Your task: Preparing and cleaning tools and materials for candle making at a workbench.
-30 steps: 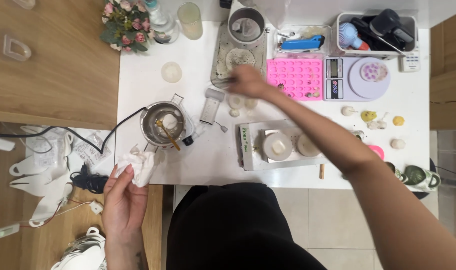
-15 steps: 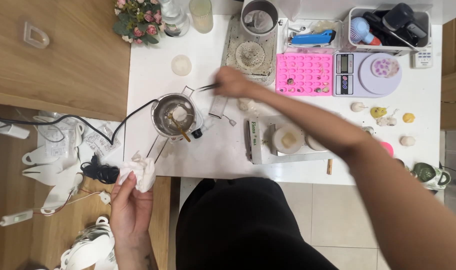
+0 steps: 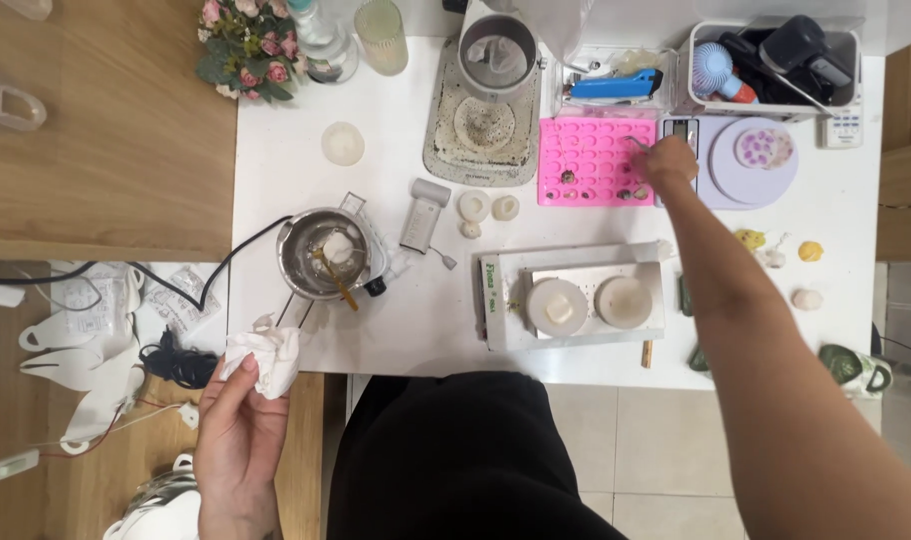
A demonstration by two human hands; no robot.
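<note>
A top-down view of a small work corner. A white counter (image 3: 276,170) fills the middle, evenly lit with soft shadows. To its left sits a wooden desk (image 3: 106,150) with a warm, light grain, and below that a lower wooden surface (image 3: 36,420), possibly a floor or a shelf; the angle makes it hard to tell. In front of the counter the floor (image 3: 656,450) is pale beige tile with thin grout lines. At the far right edge stand wooden panels (image 3: 901,150), perhaps a cabinet or door.
</note>
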